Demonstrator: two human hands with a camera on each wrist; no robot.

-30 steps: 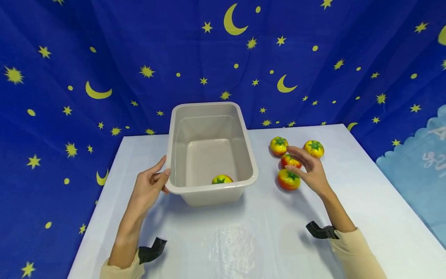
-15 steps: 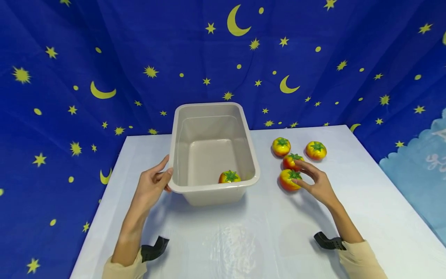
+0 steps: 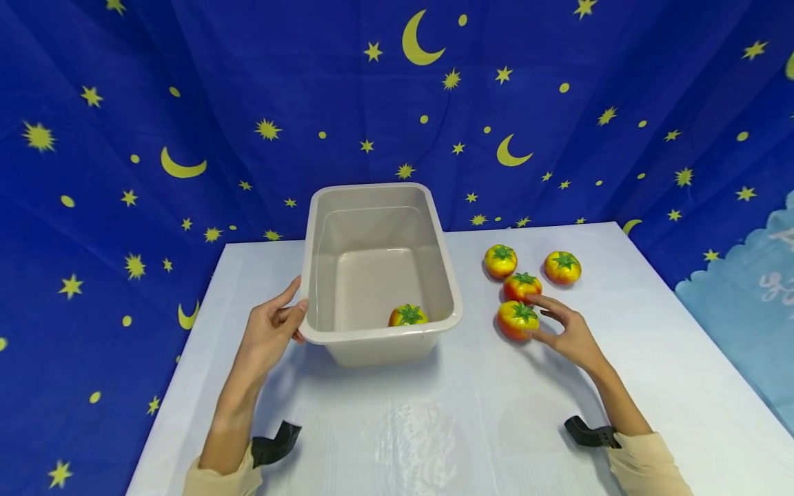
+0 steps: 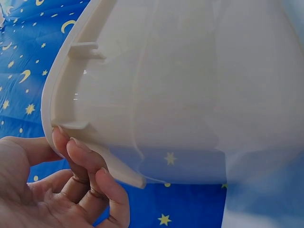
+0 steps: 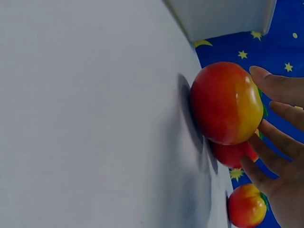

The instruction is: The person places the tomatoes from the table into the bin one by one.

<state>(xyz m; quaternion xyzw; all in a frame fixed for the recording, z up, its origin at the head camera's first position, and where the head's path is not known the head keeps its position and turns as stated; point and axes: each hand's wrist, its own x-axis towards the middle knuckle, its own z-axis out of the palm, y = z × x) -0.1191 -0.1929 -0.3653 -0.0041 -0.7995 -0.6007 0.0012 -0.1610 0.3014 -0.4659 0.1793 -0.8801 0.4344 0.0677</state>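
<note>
A grey plastic bin [image 3: 378, 337] stands on the table, with one red-and-yellow toy tomato [image 3: 409, 315] near its front wall. My left hand [image 3: 269, 332] holds the bin's left rim, thumb on top and fingers beneath; the left wrist view shows curled fingers [image 4: 88, 156] under the lip. To the bin's right, my right hand [image 3: 571, 334] is at the nearest toy tomato [image 3: 516, 321], fingers spread and loosely bent. Its thumb [image 5: 278, 87] is beside that tomato's edge; whether it touches, I cannot tell. Just behind sits another toy tomato [image 3: 522, 286].
Two more toy tomatoes lie farther back, one at the left [image 3: 500, 262] and one at the right [image 3: 562, 268]. A white-covered table [image 3: 484, 427] bears everything. Behind it hangs a blue curtain [image 3: 347, 89] with moons and stars.
My right hand has come down from above the tomato group to the right side of the nearest one. The tomato inside the bin has shifted right. My left hand keeps its hold.
</note>
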